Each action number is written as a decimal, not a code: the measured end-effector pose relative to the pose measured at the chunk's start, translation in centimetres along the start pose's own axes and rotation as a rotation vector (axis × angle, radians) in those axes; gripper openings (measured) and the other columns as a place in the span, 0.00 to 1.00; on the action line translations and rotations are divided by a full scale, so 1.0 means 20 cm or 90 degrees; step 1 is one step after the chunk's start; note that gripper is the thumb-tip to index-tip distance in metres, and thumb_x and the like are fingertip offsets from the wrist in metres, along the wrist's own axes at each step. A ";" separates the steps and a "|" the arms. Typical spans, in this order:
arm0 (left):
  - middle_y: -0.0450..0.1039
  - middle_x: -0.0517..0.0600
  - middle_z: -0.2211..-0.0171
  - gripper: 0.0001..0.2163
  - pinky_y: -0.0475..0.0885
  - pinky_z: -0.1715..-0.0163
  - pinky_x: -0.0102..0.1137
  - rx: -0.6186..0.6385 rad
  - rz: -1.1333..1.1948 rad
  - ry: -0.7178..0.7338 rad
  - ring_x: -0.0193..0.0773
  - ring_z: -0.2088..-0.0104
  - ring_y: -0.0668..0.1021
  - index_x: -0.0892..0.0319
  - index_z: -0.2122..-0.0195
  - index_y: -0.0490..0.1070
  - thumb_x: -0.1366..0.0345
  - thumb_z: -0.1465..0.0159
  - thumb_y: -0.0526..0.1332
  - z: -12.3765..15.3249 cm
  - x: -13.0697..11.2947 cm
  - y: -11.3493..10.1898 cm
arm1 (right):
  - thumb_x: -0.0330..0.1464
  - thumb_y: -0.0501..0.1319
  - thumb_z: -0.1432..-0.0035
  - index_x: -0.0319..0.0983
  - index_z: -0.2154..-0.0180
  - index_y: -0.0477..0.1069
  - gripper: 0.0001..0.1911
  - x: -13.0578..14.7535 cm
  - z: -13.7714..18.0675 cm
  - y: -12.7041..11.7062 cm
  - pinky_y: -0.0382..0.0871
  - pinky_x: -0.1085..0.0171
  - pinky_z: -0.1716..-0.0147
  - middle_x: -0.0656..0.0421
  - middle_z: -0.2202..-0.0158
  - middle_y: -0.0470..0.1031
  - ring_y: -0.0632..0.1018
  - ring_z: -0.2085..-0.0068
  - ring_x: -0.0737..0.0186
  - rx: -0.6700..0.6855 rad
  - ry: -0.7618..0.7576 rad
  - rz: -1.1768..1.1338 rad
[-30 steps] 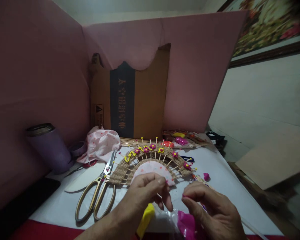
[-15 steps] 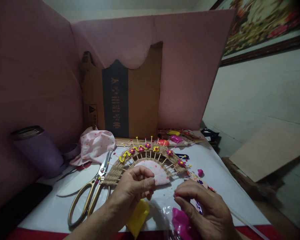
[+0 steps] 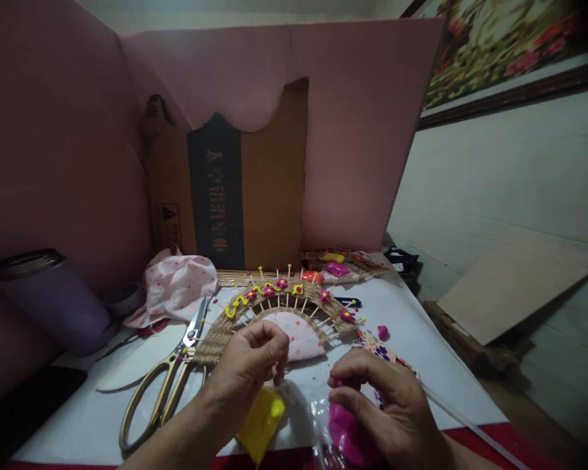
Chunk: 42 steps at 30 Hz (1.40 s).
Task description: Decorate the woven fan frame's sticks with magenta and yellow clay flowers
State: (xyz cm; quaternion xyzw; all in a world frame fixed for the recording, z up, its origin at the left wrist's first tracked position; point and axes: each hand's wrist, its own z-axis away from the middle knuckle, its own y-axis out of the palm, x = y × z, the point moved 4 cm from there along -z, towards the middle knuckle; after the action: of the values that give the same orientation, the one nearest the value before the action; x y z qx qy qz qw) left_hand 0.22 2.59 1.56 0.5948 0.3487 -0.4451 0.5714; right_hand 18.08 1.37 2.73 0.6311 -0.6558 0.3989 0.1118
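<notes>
My left hand [image 3: 257, 359] is in front of the woven twine arch, its thumb and index finger pressed together; whatever they may hold is too small or hidden. Between my right hand's [image 3: 387, 398] thumb and index finger sits a small bit of magenta clay [image 3: 336, 385]. Under that hand lies a lump of magenta clay [image 3: 343, 427] in clear plastic. A yellow clay packet [image 3: 262, 421] lies below my left hand. The twine arch [image 3: 215, 339] carries magenta and yellow clay flowers, sticks with coloured tips, and a dotted fabric half-circle [image 3: 301, 336].
Large scissors [image 3: 171, 378] lie left of the arch, near a purple tumbler [image 3: 53, 300] and crumpled dotted fabric [image 3: 179, 281]. A small magenta clay ball [image 3: 383, 332] rests to the right. Cut cardboard [image 3: 274, 189] stands behind; more clay packets [image 3: 337, 268] lie at the back.
The view has shifted, so everything appears slightly further left. My right thumb and index finger have parted a little, showing more of the magenta bit. My left fingers are curled more tightly.
</notes>
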 end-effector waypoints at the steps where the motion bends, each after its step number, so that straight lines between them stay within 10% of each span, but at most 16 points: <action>1: 0.63 0.44 0.84 0.13 0.57 0.82 0.24 0.008 0.001 0.003 0.26 0.83 0.65 0.61 0.80 0.64 0.61 0.46 0.66 0.00 0.00 0.00 | 0.29 0.61 0.46 0.37 0.70 0.68 0.03 0.00 0.00 0.00 0.68 0.67 0.75 0.60 0.76 0.71 0.73 0.75 0.66 0.004 0.010 0.001; 17: 0.69 0.46 0.81 0.09 0.59 0.79 0.24 -0.080 -0.038 0.015 0.26 0.82 0.67 0.63 0.76 0.72 0.68 0.56 0.70 -0.01 -0.04 -0.03 | 0.31 0.55 0.41 0.39 0.72 0.67 0.07 -0.02 0.01 0.02 0.68 0.69 0.77 0.61 0.78 0.70 0.72 0.76 0.67 0.022 0.038 0.039; 22: 0.66 0.44 0.84 0.14 0.56 0.82 0.24 -0.138 -0.103 0.121 0.26 0.83 0.64 0.64 0.77 0.71 0.56 0.46 0.64 -0.05 -0.17 -0.15 | 0.32 0.57 0.42 0.39 0.73 0.68 0.08 -0.03 0.02 0.01 0.68 0.70 0.79 0.62 0.79 0.70 0.72 0.78 0.67 0.050 0.011 0.056; 30: 0.72 0.46 0.79 0.08 0.64 0.74 0.27 -0.311 -0.374 0.292 0.33 0.76 0.72 0.62 0.75 0.74 0.69 0.57 0.68 -0.13 -0.35 -0.48 | 0.28 0.59 0.43 0.40 0.68 0.68 0.02 -0.01 0.01 0.00 0.70 0.70 0.77 0.62 0.77 0.71 0.73 0.76 0.66 0.020 -0.076 0.077; 42: 0.75 0.50 0.72 0.05 0.62 0.61 0.32 -0.284 -0.656 0.408 0.41 0.65 0.71 0.55 0.75 0.78 0.71 0.48 0.62 -0.16 -0.31 -0.51 | 0.28 0.60 0.45 0.40 0.70 0.69 0.02 0.02 0.00 0.00 0.71 0.70 0.77 0.61 0.77 0.72 0.75 0.77 0.65 -0.003 -0.106 0.098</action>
State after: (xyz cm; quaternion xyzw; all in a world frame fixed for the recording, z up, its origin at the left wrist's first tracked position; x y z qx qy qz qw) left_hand -11.09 7.48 3.46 0.3214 0.8270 -0.3799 0.2617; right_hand 18.04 1.16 2.99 0.6098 -0.7101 0.3508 0.0274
